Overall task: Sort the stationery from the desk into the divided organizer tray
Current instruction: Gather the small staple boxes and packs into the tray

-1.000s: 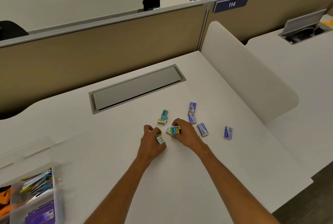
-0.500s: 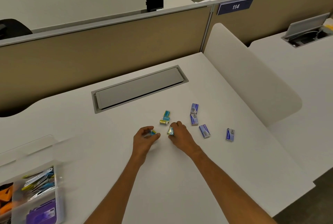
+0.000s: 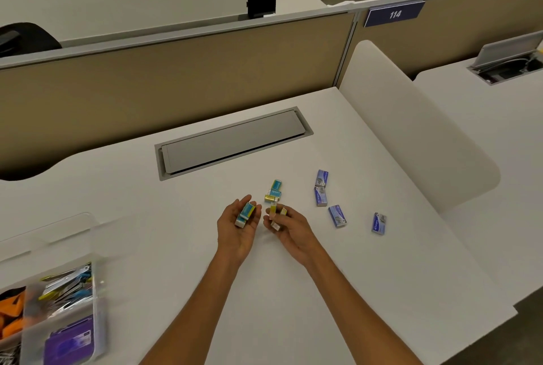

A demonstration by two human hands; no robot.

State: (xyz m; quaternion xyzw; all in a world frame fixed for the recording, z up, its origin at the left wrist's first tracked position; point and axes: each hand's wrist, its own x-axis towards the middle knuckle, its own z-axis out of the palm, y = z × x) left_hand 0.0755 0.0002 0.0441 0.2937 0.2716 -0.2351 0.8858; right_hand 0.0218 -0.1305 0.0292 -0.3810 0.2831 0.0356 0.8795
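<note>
Left hand [image 3: 238, 231] palm-up, fingers loose, cradling teal boxes [image 3: 246, 213]. Right hand [image 3: 291, 230] curled round yellow boxes [image 3: 274, 209]. Probably batching by colour for one trip. Tray [image 3: 94, 285] sits well left on desk [image 3: 176, 232]; blue boxes [image 3: 337, 216] lie loose to the right.

Open desk [image 3: 164, 235] path twd tray [image 3: 98, 320].

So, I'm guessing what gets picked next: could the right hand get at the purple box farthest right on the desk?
Probably yes: between the right hand and that purple box lie only bare desk and another flat purple box. But the hand holds small yellow boxes, so grasping may be awkward.
</note>
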